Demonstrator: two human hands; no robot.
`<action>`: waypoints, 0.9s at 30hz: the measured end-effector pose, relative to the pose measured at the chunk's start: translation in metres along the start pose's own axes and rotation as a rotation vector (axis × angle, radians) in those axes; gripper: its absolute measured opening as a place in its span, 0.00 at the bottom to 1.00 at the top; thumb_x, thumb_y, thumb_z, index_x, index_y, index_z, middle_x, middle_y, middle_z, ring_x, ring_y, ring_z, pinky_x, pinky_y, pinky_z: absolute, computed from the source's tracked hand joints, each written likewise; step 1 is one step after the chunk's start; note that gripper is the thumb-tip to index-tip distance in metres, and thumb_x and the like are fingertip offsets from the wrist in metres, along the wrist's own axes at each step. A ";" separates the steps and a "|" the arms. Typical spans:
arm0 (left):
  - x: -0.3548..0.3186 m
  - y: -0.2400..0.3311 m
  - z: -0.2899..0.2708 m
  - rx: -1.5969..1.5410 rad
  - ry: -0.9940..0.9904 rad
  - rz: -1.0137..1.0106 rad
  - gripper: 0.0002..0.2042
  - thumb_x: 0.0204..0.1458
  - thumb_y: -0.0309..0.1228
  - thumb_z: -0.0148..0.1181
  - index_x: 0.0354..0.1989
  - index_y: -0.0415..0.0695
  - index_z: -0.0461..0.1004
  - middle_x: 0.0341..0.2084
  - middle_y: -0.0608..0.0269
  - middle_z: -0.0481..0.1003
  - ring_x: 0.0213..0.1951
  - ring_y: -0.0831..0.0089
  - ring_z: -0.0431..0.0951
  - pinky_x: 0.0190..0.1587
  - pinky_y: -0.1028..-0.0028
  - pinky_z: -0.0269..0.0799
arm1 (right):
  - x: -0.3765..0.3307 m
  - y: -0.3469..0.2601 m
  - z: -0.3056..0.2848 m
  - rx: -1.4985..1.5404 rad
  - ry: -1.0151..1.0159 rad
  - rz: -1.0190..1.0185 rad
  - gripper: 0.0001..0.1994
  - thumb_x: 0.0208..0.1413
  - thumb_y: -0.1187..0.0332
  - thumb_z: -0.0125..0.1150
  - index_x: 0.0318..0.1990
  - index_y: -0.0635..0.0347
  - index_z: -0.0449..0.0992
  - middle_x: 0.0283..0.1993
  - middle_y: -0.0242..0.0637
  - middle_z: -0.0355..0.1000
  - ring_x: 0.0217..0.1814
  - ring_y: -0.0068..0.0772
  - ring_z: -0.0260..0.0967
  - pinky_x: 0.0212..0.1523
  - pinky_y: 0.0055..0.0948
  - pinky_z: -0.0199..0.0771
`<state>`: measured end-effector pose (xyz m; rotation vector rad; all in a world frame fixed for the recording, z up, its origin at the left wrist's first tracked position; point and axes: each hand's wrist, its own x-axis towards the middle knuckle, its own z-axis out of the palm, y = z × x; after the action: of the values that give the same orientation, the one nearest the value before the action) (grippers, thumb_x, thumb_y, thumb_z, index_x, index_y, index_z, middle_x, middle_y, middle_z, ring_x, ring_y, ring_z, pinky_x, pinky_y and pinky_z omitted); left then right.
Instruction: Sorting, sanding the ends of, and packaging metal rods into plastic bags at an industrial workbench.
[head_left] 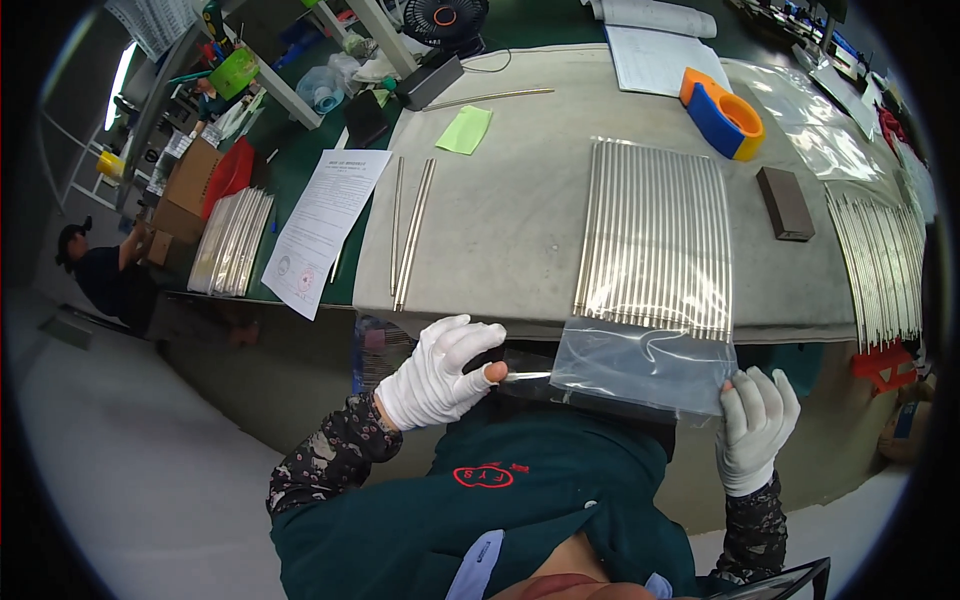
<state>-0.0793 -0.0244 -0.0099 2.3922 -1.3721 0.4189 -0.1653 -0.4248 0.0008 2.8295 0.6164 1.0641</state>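
Left hand (440, 375), in a white glove with the index fingertip cut open, pinched the end of a thin silver metal rod (528, 377) between thumb and index finger; the other fingers (470, 335) were spread loose above it. The rod lay level and ran right, from the pinch straight into the left mouth of a clear plastic bag (645, 365). How far it reached inside, couldn't tell.

Right hand (757, 425), also white-gloved, was closed on the bag's lower right corner, thumb in front, fingers (775, 395) behind. The bag hung between the two hands, just below the near edge of the grey padded tabletop (500, 220), in front of the person's dark green jacket.

A flat row of matching silver rods (655, 235) lay on the tabletop directly above the bag, its near ends right at the bag's top edge. A further fan of rods (885, 265) sat to the right, and a loose pair of rods (408, 230) to the left. An orange and blue tape dispenser (722, 112) and a dark rectangular block (785, 203) were well behind, away from both hands.
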 end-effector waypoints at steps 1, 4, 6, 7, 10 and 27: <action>0.001 0.004 -0.003 -0.085 0.032 -0.109 0.47 0.50 0.38 0.66 0.75 0.53 0.41 0.62 0.45 0.60 0.57 0.51 0.68 0.60 0.54 0.64 | 0.001 0.000 -0.001 0.009 -0.007 0.006 0.13 0.52 0.78 0.66 0.43 0.57 0.71 0.46 0.36 0.72 0.51 0.38 0.72 0.56 0.47 0.70; 0.013 0.019 -0.024 -0.136 0.114 -0.269 0.55 0.49 0.52 0.66 0.76 0.45 0.33 0.66 0.38 0.53 0.61 0.45 0.64 0.63 0.52 0.58 | 0.006 -0.001 -0.002 0.041 -0.016 0.037 0.13 0.51 0.78 0.66 0.42 0.58 0.71 0.45 0.36 0.72 0.50 0.39 0.72 0.55 0.46 0.71; 0.030 0.039 -0.034 -0.065 0.042 -0.150 0.55 0.47 0.56 0.66 0.76 0.46 0.38 0.65 0.40 0.55 0.61 0.47 0.64 0.63 0.47 0.57 | 0.009 -0.002 -0.001 0.058 -0.016 0.054 0.13 0.50 0.78 0.66 0.42 0.58 0.71 0.45 0.36 0.72 0.49 0.39 0.72 0.54 0.46 0.71; 0.043 0.051 -0.030 -0.112 0.049 -0.064 0.53 0.45 0.57 0.66 0.75 0.48 0.44 0.64 0.45 0.58 0.61 0.50 0.63 0.62 0.44 0.56 | 0.010 -0.002 -0.001 0.067 -0.014 0.059 0.14 0.50 0.79 0.66 0.42 0.58 0.71 0.45 0.36 0.72 0.49 0.39 0.72 0.54 0.46 0.71; 0.085 0.076 -0.016 -0.050 -0.075 -0.048 0.49 0.36 0.52 0.70 0.69 0.49 0.56 0.63 0.53 0.61 0.63 0.54 0.62 0.64 0.43 0.51 | 0.012 -0.001 -0.002 0.086 -0.007 0.065 0.14 0.48 0.79 0.66 0.42 0.58 0.72 0.44 0.37 0.72 0.49 0.39 0.72 0.53 0.45 0.72; 0.087 0.077 0.008 0.485 -0.043 -0.030 0.04 0.45 0.27 0.66 0.28 0.46 0.77 0.32 0.68 0.73 0.37 0.71 0.74 0.58 0.53 0.64 | 0.002 0.012 0.004 0.223 0.003 -0.020 0.10 0.45 0.76 0.64 0.38 0.64 0.75 0.48 0.42 0.76 0.50 0.42 0.74 0.47 0.38 0.75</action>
<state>-0.1036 -0.1310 0.0312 2.8126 -1.3725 0.7722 -0.1575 -0.4343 0.0011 3.0015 0.8100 1.0575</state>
